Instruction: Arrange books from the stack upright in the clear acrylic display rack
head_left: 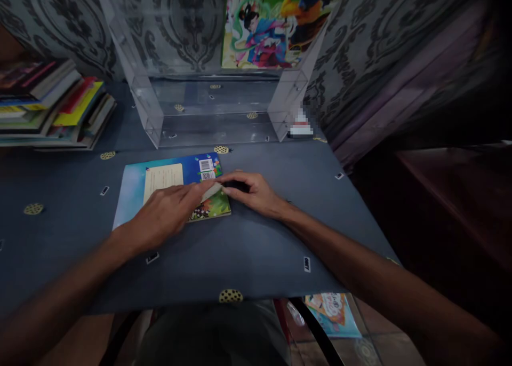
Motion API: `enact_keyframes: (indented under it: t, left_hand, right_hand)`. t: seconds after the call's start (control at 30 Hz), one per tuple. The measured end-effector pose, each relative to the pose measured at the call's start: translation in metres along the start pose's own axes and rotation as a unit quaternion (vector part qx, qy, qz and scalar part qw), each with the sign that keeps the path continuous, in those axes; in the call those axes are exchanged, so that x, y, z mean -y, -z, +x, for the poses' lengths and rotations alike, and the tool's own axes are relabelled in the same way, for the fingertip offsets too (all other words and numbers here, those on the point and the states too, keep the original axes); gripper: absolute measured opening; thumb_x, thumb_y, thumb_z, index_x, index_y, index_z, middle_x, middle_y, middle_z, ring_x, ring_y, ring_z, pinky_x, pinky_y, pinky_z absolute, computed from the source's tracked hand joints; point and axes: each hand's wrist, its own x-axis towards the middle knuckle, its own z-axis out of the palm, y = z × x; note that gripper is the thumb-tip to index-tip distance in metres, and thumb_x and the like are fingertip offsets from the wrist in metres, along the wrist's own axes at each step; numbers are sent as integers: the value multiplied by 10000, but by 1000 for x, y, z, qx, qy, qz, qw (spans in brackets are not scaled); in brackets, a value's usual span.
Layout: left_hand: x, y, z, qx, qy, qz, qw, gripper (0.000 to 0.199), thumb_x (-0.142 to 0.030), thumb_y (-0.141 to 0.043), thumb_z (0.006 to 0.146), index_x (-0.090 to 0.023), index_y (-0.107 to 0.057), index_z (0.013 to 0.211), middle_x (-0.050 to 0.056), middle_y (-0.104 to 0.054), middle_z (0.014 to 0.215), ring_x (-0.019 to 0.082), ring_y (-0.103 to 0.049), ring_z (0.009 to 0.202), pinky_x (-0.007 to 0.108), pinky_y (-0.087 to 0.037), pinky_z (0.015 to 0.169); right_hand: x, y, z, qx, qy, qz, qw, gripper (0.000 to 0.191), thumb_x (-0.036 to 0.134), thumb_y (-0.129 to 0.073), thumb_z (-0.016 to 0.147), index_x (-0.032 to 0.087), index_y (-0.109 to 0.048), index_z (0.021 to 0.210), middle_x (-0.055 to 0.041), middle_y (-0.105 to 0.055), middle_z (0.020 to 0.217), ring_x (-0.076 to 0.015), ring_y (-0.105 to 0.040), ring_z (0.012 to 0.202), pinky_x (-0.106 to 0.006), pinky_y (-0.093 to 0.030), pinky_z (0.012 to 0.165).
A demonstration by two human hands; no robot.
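Observation:
A blue book (132, 187) with a cream text panel and a barcode lies flat on the dark blue tablecloth (256, 259). Across its middle rests my left hand (170, 211), fingers together and pointing right, their tips by a small pale piece (212, 191) over the book. My right hand (256, 192) is at the book's right edge, thumb and forefinger closed on the right end of that pale piece. Whether the piece is a sticker or a lifted page corner cannot be made out.
A clear acrylic rack (150, 107) stands behind the book, with a colourful picture book (264, 35) upright in it. Stacked books (56, 107) are at the far left. Another book (336, 315) lies below the table's front edge.

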Motion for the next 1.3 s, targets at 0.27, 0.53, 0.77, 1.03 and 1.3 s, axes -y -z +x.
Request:
enact_keyframes:
  t: [0.27,0.53,0.77,1.03,1.3]
  left_hand:
    - [-13,-5,3,-63,-81,41,994,238,-180,-433,999,-205,-647,1101,89,-721,1222,223,-717,1054,375,-613,874]
    - [-31,-14,13,-69,-49,92,992,179,-328,-544,992,-189,-655,976,113,-716,1229,270,-703,1080,418,-615,871]
    - [-30,-14,12,-67,-33,76,994,191,-329,-515,1010,-218,-661,1065,85,-719,1221,258,-693,1108,413,-607,893]
    - [-27,-16,9,-75,-22,45,996,185,-288,-517,1005,-241,-689,1056,57,-723,1223,256,-682,1140,434,-602,929]
    - [-29,-18,9,-102,-26,37,994,152,-233,-541,984,-206,-685,1025,94,-709,1235,252,-701,1088,416,-606,908]
  right_hand:
    - [-5,3,6,5,-13,10,1000,217,204,-562,940,216,-754,1041,-35,-747,1031,-165,-690,965,-332,-529,900]
    - [-1,3,3,0,4,-22,1000,229,147,-540,924,200,-737,1029,-31,-733,1000,-164,-681,962,-315,-522,885]
    - [3,12,-1,53,50,-5,997,244,161,-561,910,175,-717,1097,-64,-725,1102,-192,-666,1082,-376,-506,993]
    - [4,24,-3,101,31,59,993,401,102,-681,787,239,-703,1163,-19,-719,1204,-189,-652,1174,-372,-480,1072]
    - [-6,10,-6,43,51,0,998,284,208,-686,871,240,-711,1151,-36,-726,1138,-201,-654,1128,-400,-497,1032]
